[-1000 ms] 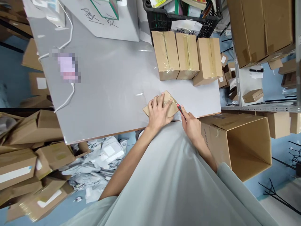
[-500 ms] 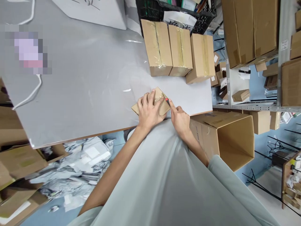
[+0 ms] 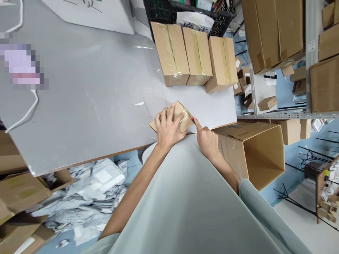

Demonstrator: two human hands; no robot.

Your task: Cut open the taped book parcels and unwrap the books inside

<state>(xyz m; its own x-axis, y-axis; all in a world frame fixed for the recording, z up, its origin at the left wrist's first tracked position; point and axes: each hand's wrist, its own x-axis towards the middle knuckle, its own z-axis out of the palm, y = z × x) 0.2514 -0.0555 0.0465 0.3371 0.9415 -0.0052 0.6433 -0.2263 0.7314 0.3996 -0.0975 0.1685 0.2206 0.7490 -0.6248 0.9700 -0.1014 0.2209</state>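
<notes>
A small taped cardboard box point(image 3: 182, 112) lies near the front edge of the grey table point(image 3: 92, 98). My left hand point(image 3: 167, 127) presses down flat on top of it, fingers spread over the lid. My right hand point(image 3: 207, 140) is closed round a red-handled cutter point(image 3: 193, 119), forefinger stretched along it. The cutter's tip sits at the box's right edge, where clear tape runs.
Three taped cardboard boxes point(image 3: 194, 56) stand in a row at the back of the table, before a black crate point(image 3: 169, 12). An open empty carton point(image 3: 261, 150) stands on the floor at right. Shelves with boxes point(image 3: 275, 31) are further right. Grey mailer bags point(image 3: 92, 190) litter the floor left.
The camera view has shifted rightward. My right hand has drawn the cutter slightly back toward me along the box's right edge. My left hand stays pressed on the box.
</notes>
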